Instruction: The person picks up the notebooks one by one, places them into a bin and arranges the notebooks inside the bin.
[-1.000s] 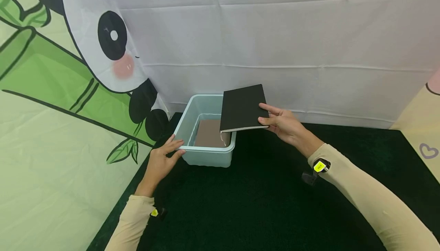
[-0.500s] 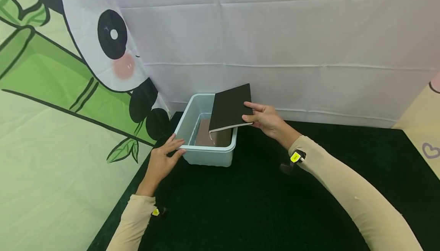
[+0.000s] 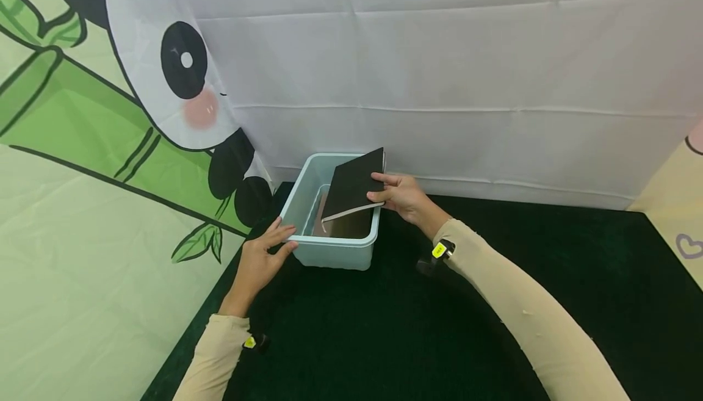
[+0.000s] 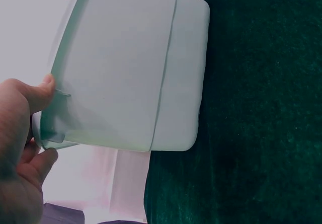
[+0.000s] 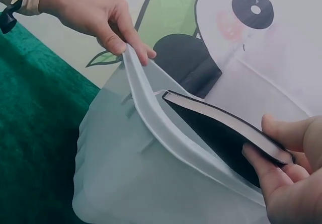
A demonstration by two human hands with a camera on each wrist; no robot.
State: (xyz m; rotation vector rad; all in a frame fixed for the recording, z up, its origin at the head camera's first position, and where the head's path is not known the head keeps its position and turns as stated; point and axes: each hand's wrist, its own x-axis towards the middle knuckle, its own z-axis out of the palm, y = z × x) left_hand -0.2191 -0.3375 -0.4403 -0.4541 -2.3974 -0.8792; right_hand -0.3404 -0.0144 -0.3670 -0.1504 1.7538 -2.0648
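In the head view a pale blue plastic bin (image 3: 336, 253) stands on dark green cloth. My left hand (image 3: 262, 262) grips its near left corner, thumb outside and fingers over the rim, as the left wrist view also shows. A black hardcover notebook (image 3: 354, 184) with white page edges and a thin ribbon is in my right hand (image 3: 406, 198), pinched by its right edge between thumb and fingers. The notebook tilts down to the left over the bin's opening, its lower left corner inside the rim. Beneath it a flat brown rectangle (image 3: 351, 227) shows on the bin's floor, partly hidden.
Behind the bin hangs a pale creased cloth backdrop (image 3: 439, 65), with a panda and bamboo print (image 3: 187, 59) at the left. The dark green cloth (image 3: 384, 328) spreads in front of the bin and off to its right.
My right hand has moved left with the notebook, from beside the bin's right rim to over its opening, and the notebook has tilted more. My left hand stays at the corner.
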